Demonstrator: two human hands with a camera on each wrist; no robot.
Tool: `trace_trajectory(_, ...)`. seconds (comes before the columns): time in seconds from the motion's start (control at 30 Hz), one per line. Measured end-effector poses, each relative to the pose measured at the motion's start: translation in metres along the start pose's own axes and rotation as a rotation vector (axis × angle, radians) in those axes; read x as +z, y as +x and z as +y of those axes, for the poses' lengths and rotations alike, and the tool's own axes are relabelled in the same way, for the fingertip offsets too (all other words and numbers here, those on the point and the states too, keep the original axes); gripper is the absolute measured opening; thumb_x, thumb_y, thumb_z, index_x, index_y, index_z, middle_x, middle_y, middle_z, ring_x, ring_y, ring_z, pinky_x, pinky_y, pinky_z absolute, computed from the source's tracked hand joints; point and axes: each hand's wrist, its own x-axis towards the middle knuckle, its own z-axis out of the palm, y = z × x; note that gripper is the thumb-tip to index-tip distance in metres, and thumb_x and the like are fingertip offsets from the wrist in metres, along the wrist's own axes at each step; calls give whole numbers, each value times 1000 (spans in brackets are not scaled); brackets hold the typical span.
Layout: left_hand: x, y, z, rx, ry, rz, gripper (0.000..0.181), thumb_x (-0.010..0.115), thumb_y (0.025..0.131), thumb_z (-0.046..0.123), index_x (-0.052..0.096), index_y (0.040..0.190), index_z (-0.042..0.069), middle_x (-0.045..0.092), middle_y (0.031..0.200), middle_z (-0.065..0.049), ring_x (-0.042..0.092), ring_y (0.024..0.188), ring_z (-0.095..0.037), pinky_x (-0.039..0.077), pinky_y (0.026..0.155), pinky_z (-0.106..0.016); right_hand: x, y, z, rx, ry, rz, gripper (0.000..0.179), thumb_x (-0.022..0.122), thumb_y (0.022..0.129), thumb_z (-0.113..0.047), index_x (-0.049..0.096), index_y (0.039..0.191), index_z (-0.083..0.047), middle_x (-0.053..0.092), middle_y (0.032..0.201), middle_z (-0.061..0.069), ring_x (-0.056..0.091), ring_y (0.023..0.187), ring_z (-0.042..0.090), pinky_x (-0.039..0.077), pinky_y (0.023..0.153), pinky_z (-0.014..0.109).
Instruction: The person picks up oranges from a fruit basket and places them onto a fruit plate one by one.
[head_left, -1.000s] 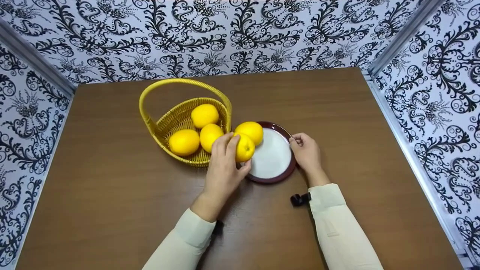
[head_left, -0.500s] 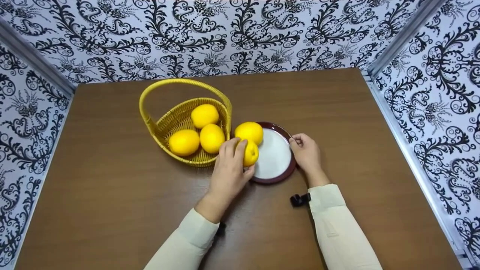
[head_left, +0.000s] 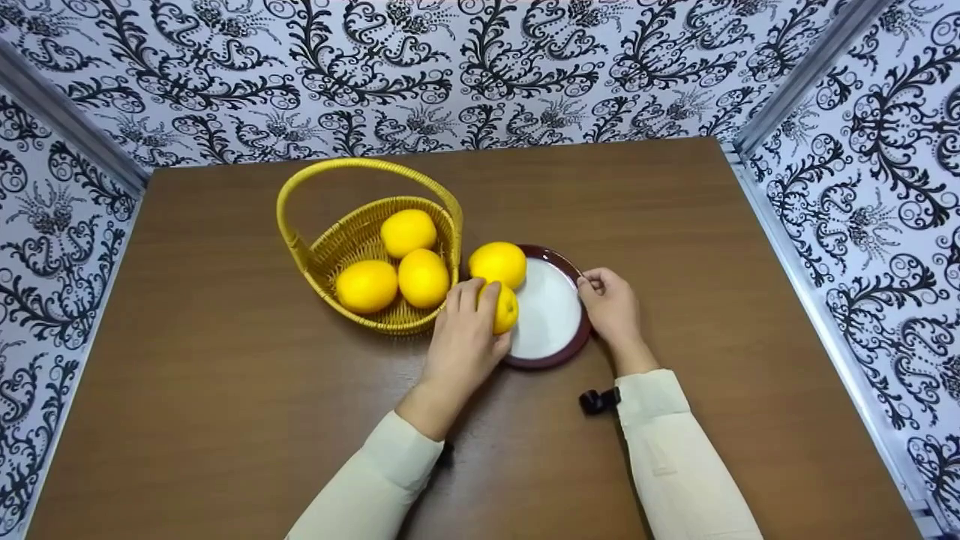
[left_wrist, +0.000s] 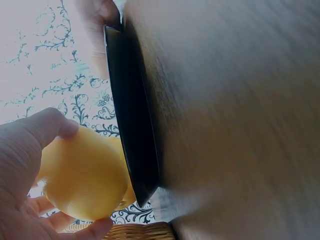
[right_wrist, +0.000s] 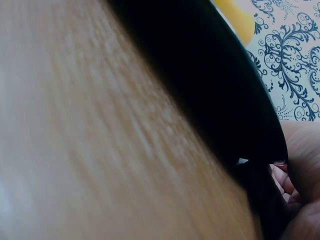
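My left hand (head_left: 466,341) grips a yellow lemon (head_left: 507,309) over the left edge of a plate (head_left: 551,319) with a white inside and dark red-brown rim. In the left wrist view, the thumb and fingers lie around that lemon (left_wrist: 87,172), close to the plate's dark side (left_wrist: 132,110). Another lemon (head_left: 498,264) sits on the plate's far left part. My right hand (head_left: 611,311) pinches the plate's right rim. In the right wrist view, the plate's dark underside (right_wrist: 200,75) hides most of the fingers.
A yellow wicker basket (head_left: 349,236) with a tall arched handle (head_left: 360,163) stands left of the plate. Inside it lie three lemons (head_left: 424,277). Patterned panels (head_left: 450,82) border the brown wooden table (head_left: 225,420) at the back and sides.
My left hand has moved slightly right and nearer me with its lemon, from beside the basket to over the plate's left edge. The right hand stays on the rim.
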Motion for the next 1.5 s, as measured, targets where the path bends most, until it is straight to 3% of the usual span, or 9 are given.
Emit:
trace_trajectory(0.3,7,1,2,-12,101,-57,61,83,83,33,56,133,12,57,131,-13,56,123,-33,59,82,-48,1,1,0,-3,0,13,21,64,99,-22,75,107,-6,71,93,7,61,85,17,48,79,28)
trace_trajectory(0.6,12,3,5,-14,111,-67,59,81,86,35,57,136,14,58,132,-12,56,123,-33,59,82,-48,1,0,-1,2,-2,2,22,64,100,-22,75,108,-5,71,95,10,62,88,21,48,81,31)
trace_trajectory(1.23,10,2,5,-34,102,-121,65,79,88,38,55,144,15,56,139,-14,54,130,-34,56,93,-50,1,0,0,-20,1,8,20,64,100,-20,74,106,-4,70,93,10,61,86,19,48,80,29)
trace_trajectory(1.5,2,2,6,-18,107,-126,68,80,88,41,54,144,14,56,140,-15,55,131,-35,54,101,-50,0,0,-2,-12,-6,0,21,64,100,-21,74,107,-3,71,95,10,61,87,19,48,81,29)
